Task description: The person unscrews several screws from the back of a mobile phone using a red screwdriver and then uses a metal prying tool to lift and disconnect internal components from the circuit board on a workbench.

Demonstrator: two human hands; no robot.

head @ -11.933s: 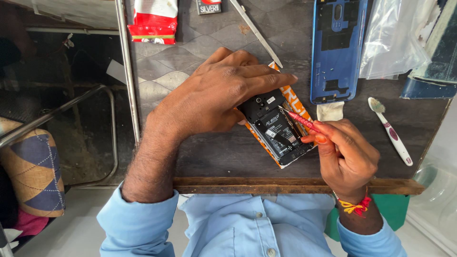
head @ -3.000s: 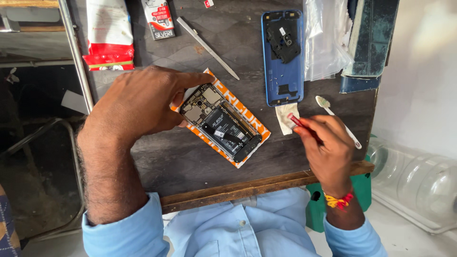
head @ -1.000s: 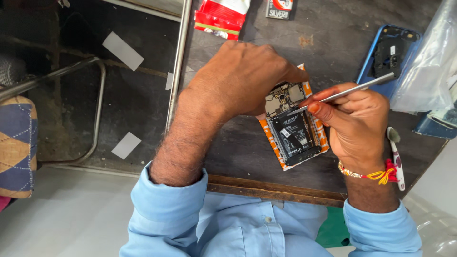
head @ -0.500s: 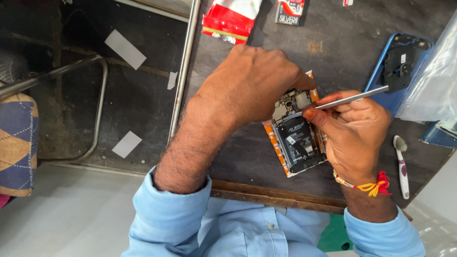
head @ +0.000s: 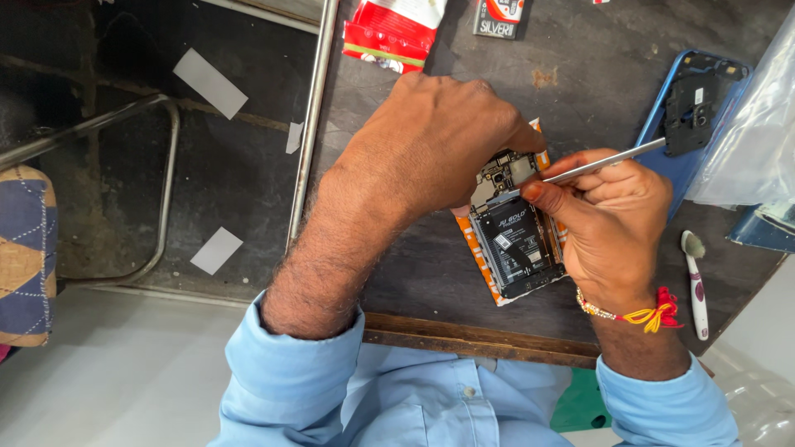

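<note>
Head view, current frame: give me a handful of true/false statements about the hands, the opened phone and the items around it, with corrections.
1. The right hand holds a thin metal tool whose tip is at the opened phone. True.
2. The left hand is flat on the table, away from the phone. False: it rests over the phone's upper part.
3. The blue back cover is fitted on the phone. False: it lies apart, at the upper right.
4. A small brush lies on the table to the right of the right hand. True.
5. The red and white packet lies under the phone. False: it lies at the table's far edge.
</note>
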